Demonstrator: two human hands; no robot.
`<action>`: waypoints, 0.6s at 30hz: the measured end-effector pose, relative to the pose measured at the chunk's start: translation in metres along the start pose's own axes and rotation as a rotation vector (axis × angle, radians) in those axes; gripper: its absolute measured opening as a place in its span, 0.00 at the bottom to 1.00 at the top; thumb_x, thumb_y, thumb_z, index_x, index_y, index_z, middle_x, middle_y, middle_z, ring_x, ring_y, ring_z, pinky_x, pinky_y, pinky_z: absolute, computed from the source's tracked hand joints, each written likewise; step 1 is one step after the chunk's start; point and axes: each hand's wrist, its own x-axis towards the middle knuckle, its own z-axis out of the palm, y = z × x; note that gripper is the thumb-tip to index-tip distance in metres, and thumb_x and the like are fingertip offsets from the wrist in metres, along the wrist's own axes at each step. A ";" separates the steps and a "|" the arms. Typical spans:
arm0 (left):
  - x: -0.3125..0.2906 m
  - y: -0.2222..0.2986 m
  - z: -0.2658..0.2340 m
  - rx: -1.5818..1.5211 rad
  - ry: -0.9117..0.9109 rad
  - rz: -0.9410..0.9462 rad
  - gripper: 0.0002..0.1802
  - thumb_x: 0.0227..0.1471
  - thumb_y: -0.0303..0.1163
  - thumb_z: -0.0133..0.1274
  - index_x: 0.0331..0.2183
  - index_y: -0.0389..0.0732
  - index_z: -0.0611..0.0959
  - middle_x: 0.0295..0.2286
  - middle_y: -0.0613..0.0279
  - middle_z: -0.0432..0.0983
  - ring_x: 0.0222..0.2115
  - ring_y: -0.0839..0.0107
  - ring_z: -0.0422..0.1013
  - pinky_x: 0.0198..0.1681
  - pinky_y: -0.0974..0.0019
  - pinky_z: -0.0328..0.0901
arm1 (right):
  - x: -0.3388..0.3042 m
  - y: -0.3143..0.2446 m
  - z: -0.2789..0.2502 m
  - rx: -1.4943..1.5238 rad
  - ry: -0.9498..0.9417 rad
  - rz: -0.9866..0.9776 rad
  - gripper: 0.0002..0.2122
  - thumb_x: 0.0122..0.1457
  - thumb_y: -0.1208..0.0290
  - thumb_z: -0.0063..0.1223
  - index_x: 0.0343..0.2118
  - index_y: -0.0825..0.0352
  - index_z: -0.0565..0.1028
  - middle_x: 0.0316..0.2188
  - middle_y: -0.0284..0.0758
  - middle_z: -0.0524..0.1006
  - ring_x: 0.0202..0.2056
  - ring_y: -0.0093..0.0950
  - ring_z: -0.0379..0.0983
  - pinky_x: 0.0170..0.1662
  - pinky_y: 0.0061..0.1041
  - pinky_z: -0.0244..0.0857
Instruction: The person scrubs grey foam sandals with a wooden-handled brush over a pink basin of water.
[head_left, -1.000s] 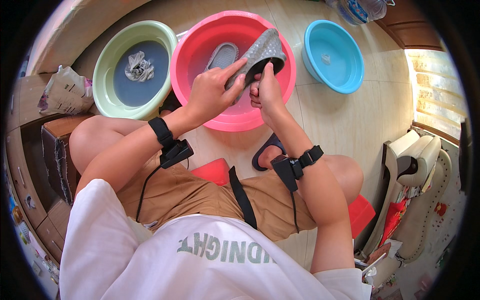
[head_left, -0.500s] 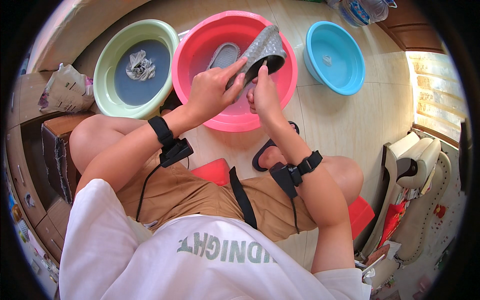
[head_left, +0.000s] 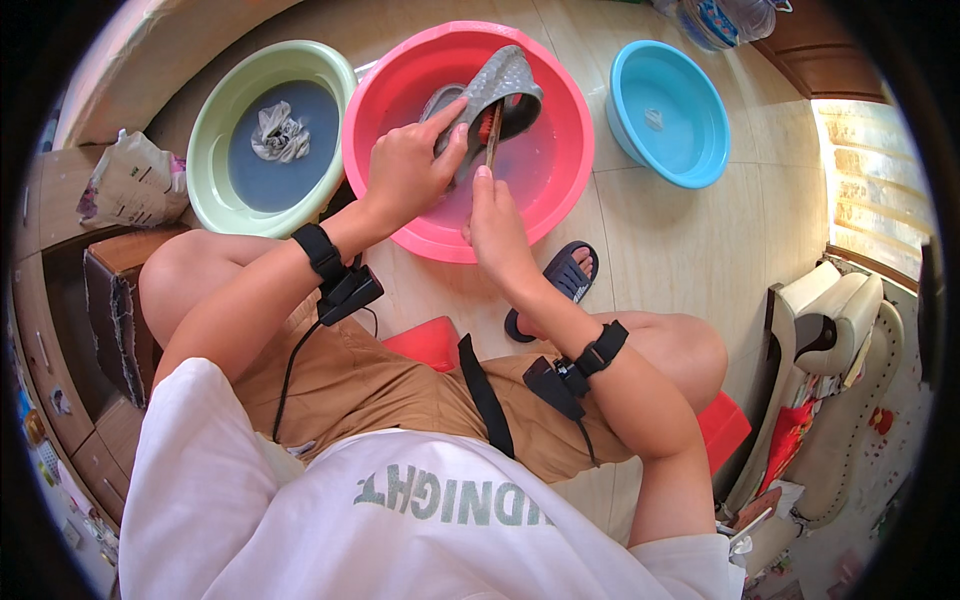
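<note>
A grey slipper (head_left: pixel 490 82) with a bumpy upper is held up by my left hand (head_left: pixel 412 165), its fingers closed on the heel end. My right hand (head_left: pixel 494 222) grips the handle of a brush (head_left: pixel 495 135). The brush head, with reddish bristles, is at the mouth of the slipper; how far it goes inside is partly hidden. Both hands are over a pink basin (head_left: pixel 560 190) that holds cloudy water. Behind the held slipper, a second grey slipper (head_left: pixel 440 100) lies in that basin, mostly covered from sight.
To the left stands a pale green basin (head_left: pixel 205 165) with dark water and a crumpled greyish cloth (head_left: pixel 281 131). A blue basin (head_left: pixel 690 175) with water is on the right. Beyond it is a large plastic bottle (head_left: pixel 715 25). A cream sofa-like seat (head_left: pixel 850 330) stands at far right.
The slipper has shifted left and tilted its opening more into view. My right hand has drawn back toward me and left, showing the brush's handle and bristles.
</note>
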 end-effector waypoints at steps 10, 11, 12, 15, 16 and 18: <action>-0.006 0.012 0.000 -0.023 -0.041 0.103 0.19 0.57 0.38 0.52 0.49 0.45 0.83 0.21 0.49 0.77 0.22 0.51 0.75 0.27 0.54 0.70 | 0.035 -0.021 -0.025 0.176 0.051 0.083 0.28 0.68 0.42 0.28 0.39 0.69 0.66 0.21 0.34 0.67 0.22 0.26 0.61 0.26 0.27 0.53; -0.008 0.013 -0.001 0.000 -0.046 0.124 0.19 0.57 0.38 0.52 0.49 0.45 0.83 0.21 0.49 0.77 0.22 0.52 0.75 0.26 0.54 0.70 | 0.029 -0.034 -0.029 0.231 -0.007 0.152 0.27 0.68 0.40 0.28 0.40 0.65 0.64 0.14 0.25 0.62 0.14 0.18 0.54 0.17 0.22 0.45; -0.009 0.014 -0.002 0.022 -0.050 0.145 0.19 0.57 0.37 0.52 0.49 0.45 0.83 0.22 0.50 0.78 0.22 0.53 0.75 0.26 0.54 0.70 | 0.028 -0.034 -0.028 0.252 -0.014 0.170 0.26 0.68 0.41 0.27 0.41 0.64 0.63 0.14 0.25 0.63 0.14 0.17 0.52 0.18 0.20 0.42; -0.008 0.011 -0.002 0.070 -0.051 0.200 0.19 0.56 0.36 0.53 0.49 0.46 0.82 0.24 0.53 0.79 0.23 0.55 0.76 0.26 0.55 0.70 | 0.020 -0.037 -0.025 0.290 -0.009 0.159 0.26 0.68 0.41 0.27 0.41 0.64 0.62 0.15 0.25 0.63 0.13 0.18 0.51 0.18 0.21 0.43; -0.008 0.010 -0.003 0.073 -0.047 0.208 0.19 0.56 0.36 0.53 0.49 0.46 0.82 0.24 0.53 0.80 0.23 0.55 0.76 0.25 0.55 0.70 | 0.019 -0.036 -0.025 0.302 -0.014 0.168 0.26 0.68 0.41 0.27 0.41 0.64 0.62 0.15 0.26 0.62 0.13 0.18 0.51 0.18 0.21 0.42; -0.008 0.009 -0.002 0.077 -0.041 0.223 0.19 0.56 0.36 0.53 0.49 0.46 0.82 0.24 0.53 0.80 0.23 0.55 0.76 0.25 0.55 0.70 | 0.018 -0.033 -0.023 0.327 -0.023 0.186 0.25 0.68 0.41 0.27 0.41 0.63 0.61 0.15 0.26 0.62 0.13 0.18 0.50 0.18 0.21 0.42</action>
